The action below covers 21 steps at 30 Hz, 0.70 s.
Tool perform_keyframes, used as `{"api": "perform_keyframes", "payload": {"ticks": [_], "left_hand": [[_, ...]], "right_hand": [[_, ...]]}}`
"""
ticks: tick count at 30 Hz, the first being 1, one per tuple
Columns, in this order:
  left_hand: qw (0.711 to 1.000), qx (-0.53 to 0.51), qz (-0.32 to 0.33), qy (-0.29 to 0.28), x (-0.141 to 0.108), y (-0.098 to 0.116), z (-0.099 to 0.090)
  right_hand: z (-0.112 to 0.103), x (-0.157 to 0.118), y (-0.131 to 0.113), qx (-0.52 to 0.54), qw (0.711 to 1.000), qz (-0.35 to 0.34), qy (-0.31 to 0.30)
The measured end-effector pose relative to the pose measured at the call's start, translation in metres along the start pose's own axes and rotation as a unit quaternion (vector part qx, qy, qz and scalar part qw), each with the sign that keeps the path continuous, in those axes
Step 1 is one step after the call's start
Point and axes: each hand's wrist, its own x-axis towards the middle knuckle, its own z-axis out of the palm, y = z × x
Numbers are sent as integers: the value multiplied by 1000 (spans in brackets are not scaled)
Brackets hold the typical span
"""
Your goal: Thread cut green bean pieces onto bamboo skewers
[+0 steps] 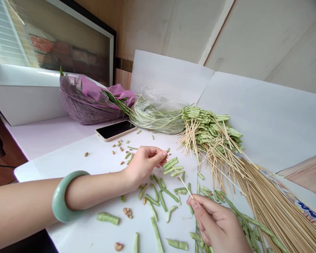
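My right hand (pixel 216 223) grips the lower end of a thin wooden skewer (pixel 183 182) between thumb and fingers. Several short green bean pieces (pixel 173 167) are threaded crosswise near its upper end. My left hand (pixel 149 163), with a pale green bangle (pixel 68 196) on the forearm, pinches a small green piece (pixel 168 150) at the skewer's tip. Loose cut bean pieces (pixel 162 201) lie on the white surface (pixel 76 225) below and between the hands.
At the back right is a pile of filled skewers (pixel 210 130), with a bundle of bare skewers (pixel 276 207) in front. A phone (pixel 116 130), a clear bag of long beans (pixel 158 112) and a purple bag (pixel 92 102) stand behind my left hand. Loose beans (pixel 118 246) are scattered about.
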Motion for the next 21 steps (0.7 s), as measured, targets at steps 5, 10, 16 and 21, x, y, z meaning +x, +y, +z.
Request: {"api": "perform_keyframes", "payload": {"ticks": [5,10,16,21], "left_hand": [[1000,1,-5,-11,0,3,-1],[999,-12,-3,-36,5,7,-6],[992,9,-14,-128,17,19,-17],[987,43,-19,-155,20,21,-21]], "right_hand": [[0,-1,0,-1,1000,-1,1],[-1,0,2,-5,1000,-11,-1],[-6,5,16,-4,999,-18,-30],[-12,8,26,-14,997,-5,-73]]}}
